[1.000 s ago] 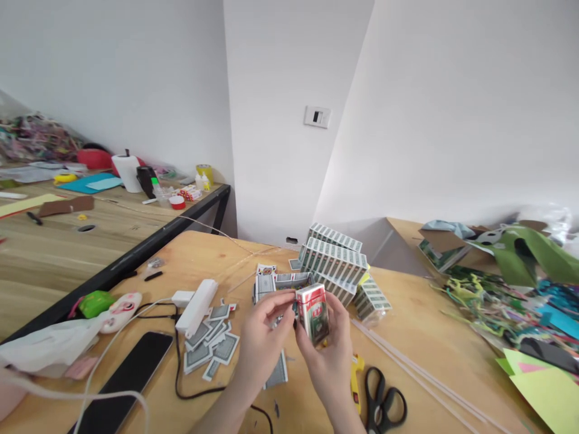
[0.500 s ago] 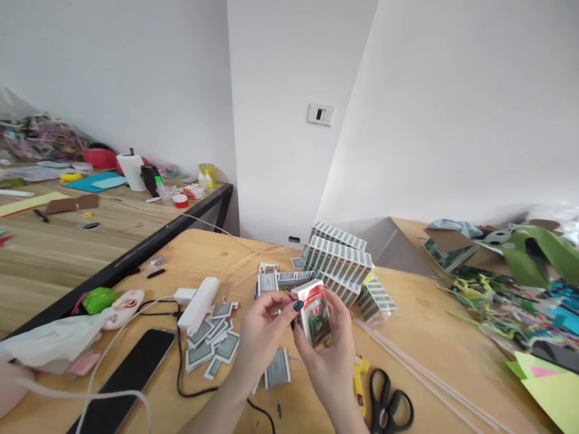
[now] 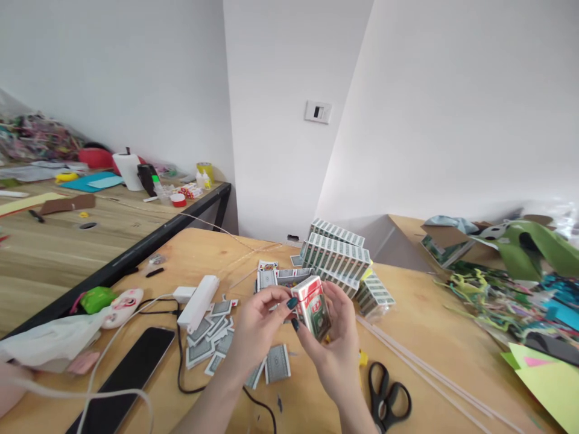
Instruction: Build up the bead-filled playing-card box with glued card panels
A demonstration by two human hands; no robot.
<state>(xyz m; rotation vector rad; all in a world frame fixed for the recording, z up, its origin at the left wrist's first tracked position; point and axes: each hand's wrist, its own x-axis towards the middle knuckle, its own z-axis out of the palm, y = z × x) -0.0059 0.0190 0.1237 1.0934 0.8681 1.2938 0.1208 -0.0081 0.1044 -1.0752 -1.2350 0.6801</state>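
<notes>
Above the table, both hands hold a red, white and green pack of playing cards (image 3: 315,310), tilted with its top towards me. My left hand (image 3: 266,313) pinches its left upper edge between thumb and fingers. Around the right side and lower front of the pack, my right hand (image 3: 332,337) is wrapped, its thumb across the left lower edge. Behind the pack stand stacked rows of similar card packs (image 3: 337,256). A small structure of playing cards (image 3: 268,278) lies just beyond my left fingers, partly hidden by the hands.
Loose playing cards (image 3: 201,349) lie left of my arm, beside a white power strip (image 3: 199,304). A black phone (image 3: 126,380) and cables are at the left front. Black scissors (image 3: 389,398) and thin pale sticks (image 3: 420,367) lie to the right. Green paper (image 3: 549,386) is at the far right.
The pack has tilted and turned slightly in my hands. My left thumb has shifted a little to the left, and the whole view has moved slightly.
</notes>
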